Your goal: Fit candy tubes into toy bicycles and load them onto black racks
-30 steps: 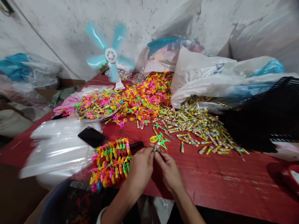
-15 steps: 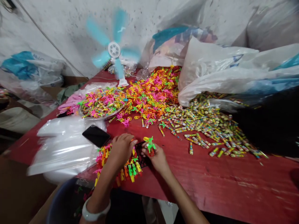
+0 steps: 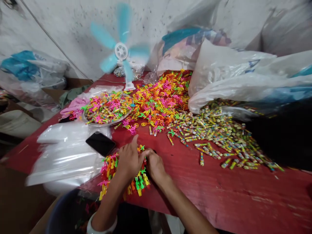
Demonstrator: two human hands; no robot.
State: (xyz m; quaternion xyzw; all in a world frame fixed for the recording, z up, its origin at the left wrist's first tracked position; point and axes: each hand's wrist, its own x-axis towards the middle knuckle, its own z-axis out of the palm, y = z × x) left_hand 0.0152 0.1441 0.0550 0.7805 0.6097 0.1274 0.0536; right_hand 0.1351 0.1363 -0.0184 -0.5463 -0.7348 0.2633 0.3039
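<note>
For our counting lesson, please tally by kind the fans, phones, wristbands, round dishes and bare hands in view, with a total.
Fan: 1
Phone: 1
Wristband: 1
Round dish: 1
Hands: 2 (left hand, right hand)
Total: 6

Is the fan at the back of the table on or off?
On, it appears: the fan has its blue blades smeared as if spinning, while its white base looks much sharper.

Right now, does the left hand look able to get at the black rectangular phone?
Probably yes: the phone lies uncovered close beside the left hand, and nothing tall stands between them. The hand would first have to leave the rows of brightly coloured plastic pieces.
</note>
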